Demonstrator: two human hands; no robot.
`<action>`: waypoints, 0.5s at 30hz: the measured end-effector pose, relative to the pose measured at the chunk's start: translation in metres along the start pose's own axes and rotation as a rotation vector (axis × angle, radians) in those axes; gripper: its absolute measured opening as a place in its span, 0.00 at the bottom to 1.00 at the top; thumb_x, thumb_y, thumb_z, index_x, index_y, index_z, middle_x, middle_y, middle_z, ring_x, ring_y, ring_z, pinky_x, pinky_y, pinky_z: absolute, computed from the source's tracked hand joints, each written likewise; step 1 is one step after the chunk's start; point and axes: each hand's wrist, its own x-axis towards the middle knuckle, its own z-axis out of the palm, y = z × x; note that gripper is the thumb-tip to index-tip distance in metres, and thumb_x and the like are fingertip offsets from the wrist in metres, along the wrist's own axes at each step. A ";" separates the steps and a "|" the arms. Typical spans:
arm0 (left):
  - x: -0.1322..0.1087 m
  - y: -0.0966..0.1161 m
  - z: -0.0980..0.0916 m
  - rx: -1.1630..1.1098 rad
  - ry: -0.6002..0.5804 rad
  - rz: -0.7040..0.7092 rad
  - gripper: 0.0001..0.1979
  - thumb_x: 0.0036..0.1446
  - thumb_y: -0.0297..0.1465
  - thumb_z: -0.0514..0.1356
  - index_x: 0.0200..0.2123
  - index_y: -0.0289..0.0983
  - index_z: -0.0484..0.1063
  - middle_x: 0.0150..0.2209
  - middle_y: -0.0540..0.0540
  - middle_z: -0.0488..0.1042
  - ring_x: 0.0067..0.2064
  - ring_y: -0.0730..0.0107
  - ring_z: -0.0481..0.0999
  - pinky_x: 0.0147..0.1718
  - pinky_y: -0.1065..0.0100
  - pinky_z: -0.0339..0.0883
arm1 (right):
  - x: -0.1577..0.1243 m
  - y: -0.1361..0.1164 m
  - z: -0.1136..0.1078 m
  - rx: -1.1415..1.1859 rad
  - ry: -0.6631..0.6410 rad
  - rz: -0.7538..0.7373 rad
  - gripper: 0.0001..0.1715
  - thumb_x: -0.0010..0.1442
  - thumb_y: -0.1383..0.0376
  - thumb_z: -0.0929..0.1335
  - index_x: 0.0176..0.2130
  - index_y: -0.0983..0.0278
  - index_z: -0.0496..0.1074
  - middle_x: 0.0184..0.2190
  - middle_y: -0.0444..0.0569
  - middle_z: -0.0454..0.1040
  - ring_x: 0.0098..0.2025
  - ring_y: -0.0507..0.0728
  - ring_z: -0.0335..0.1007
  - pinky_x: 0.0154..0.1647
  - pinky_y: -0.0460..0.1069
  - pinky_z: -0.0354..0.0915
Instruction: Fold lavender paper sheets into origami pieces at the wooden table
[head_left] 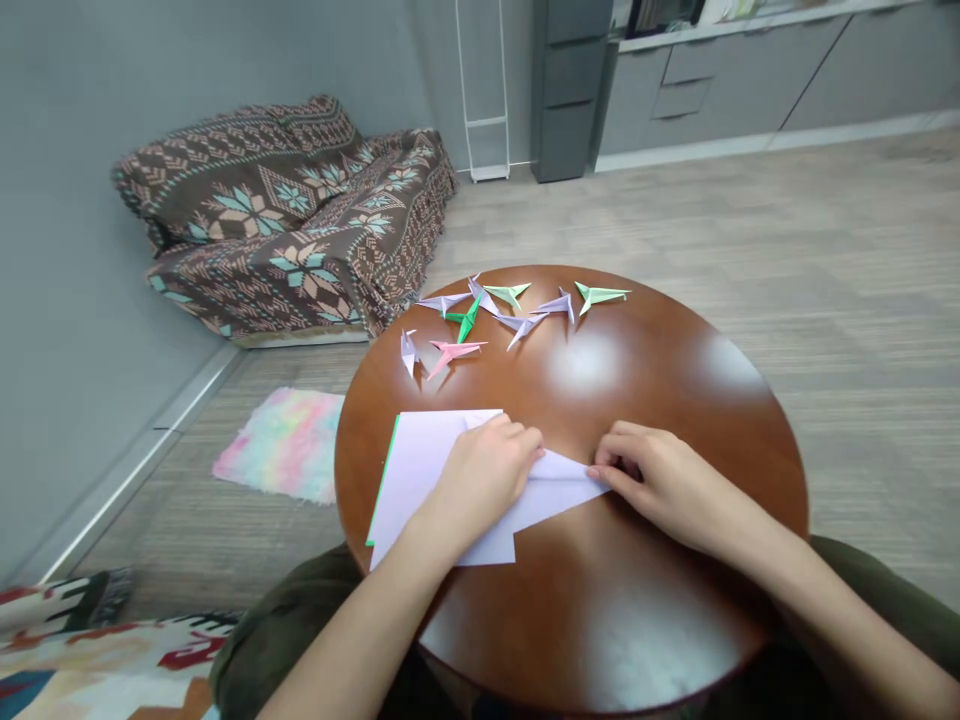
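Folded paper figures [522, 324], seemingly finished, lie toward the table's [675, 370] far edge; the lavender sheet [556, 500], part-folded, lies before the person, beside flat paper [427, 450] left unfolded; right hand's [649, 468] fingers pinch its tip; left hand's [484, 465] curl over it, grip indeterminable.

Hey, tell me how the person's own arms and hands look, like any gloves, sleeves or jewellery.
The left hand and right hand are ungloved, with no rings visible. The left forearm and right forearm show no sleeves, watches or bracelets.
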 end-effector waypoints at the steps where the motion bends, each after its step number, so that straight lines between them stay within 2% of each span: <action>1: 0.001 -0.001 0.001 0.002 0.018 0.011 0.12 0.72 0.30 0.55 0.37 0.35 0.75 0.38 0.44 0.79 0.42 0.59 0.75 0.41 0.61 0.67 | 0.000 -0.001 0.001 -0.015 0.006 -0.005 0.11 0.68 0.62 0.66 0.33 0.61 0.74 0.34 0.49 0.75 0.36 0.59 0.72 0.39 0.53 0.62; 5: 0.003 -0.006 0.006 -0.037 0.064 0.024 0.09 0.71 0.29 0.55 0.40 0.35 0.75 0.46 0.42 0.77 0.47 0.59 0.73 0.48 0.59 0.67 | 0.003 -0.003 0.004 -0.017 0.066 -0.034 0.11 0.68 0.62 0.65 0.33 0.61 0.71 0.35 0.50 0.75 0.41 0.62 0.72 0.44 0.56 0.64; 7: 0.003 -0.007 0.007 -0.023 0.042 0.011 0.10 0.72 0.29 0.54 0.40 0.35 0.74 0.44 0.43 0.76 0.45 0.58 0.73 0.46 0.59 0.67 | 0.004 -0.003 0.005 0.016 0.102 -0.010 0.11 0.68 0.61 0.66 0.33 0.61 0.69 0.35 0.50 0.76 0.41 0.62 0.72 0.43 0.57 0.65; 9: 0.002 -0.006 0.007 0.004 0.030 -0.013 0.11 0.73 0.29 0.53 0.40 0.35 0.74 0.42 0.43 0.76 0.44 0.58 0.73 0.44 0.58 0.67 | 0.006 -0.001 0.005 0.109 0.151 0.048 0.10 0.67 0.57 0.67 0.38 0.60 0.69 0.37 0.50 0.77 0.40 0.62 0.74 0.42 0.57 0.66; 10: 0.001 -0.006 0.007 0.010 0.031 -0.031 0.11 0.73 0.29 0.52 0.40 0.35 0.74 0.41 0.43 0.75 0.43 0.58 0.73 0.43 0.58 0.67 | 0.007 0.000 0.006 0.187 0.197 0.075 0.12 0.66 0.55 0.69 0.42 0.61 0.69 0.39 0.51 0.78 0.41 0.62 0.75 0.43 0.57 0.67; 12: 0.000 -0.007 0.007 -0.002 0.046 -0.084 0.10 0.72 0.28 0.52 0.41 0.35 0.73 0.41 0.43 0.75 0.43 0.57 0.74 0.43 0.58 0.67 | 0.008 0.004 0.007 0.305 0.250 0.124 0.24 0.64 0.50 0.70 0.52 0.61 0.68 0.42 0.53 0.79 0.42 0.63 0.77 0.44 0.58 0.70; 15: 0.000 -0.008 0.006 -0.108 0.119 -0.187 0.10 0.72 0.27 0.51 0.40 0.36 0.71 0.41 0.43 0.75 0.43 0.58 0.75 0.43 0.60 0.67 | 0.010 0.006 0.006 0.458 0.265 0.171 0.35 0.62 0.46 0.71 0.59 0.62 0.64 0.48 0.58 0.80 0.45 0.65 0.78 0.48 0.60 0.72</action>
